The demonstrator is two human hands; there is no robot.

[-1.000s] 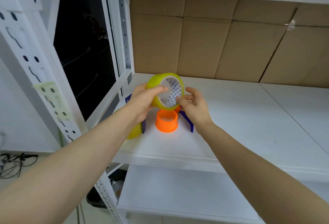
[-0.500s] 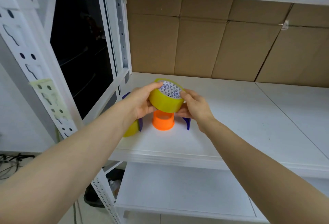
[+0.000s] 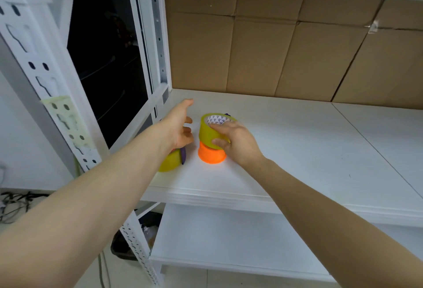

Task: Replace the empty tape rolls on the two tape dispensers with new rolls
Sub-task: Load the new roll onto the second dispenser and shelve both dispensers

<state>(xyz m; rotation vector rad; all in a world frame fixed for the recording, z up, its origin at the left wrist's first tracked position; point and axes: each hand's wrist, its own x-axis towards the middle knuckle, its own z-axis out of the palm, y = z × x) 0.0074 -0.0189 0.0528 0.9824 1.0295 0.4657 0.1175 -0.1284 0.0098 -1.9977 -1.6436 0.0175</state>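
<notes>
Gripping the tape roll (image 3: 211,131), core opening upward, the right hand (image 3: 238,143) holds; left hand (image 3: 180,127) spread, empty.

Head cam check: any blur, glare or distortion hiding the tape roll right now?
Head view: tape roll sharp, evenly lit, no glare; right hand covers its near side; left hand slightly soft; wide-angle bends the shelf edges and uprights.

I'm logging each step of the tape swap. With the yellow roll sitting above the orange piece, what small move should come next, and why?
Probably press the yellow tape roll down over the orange piece: the right hand grips it directly above, while the left hand is open and free.
</notes>
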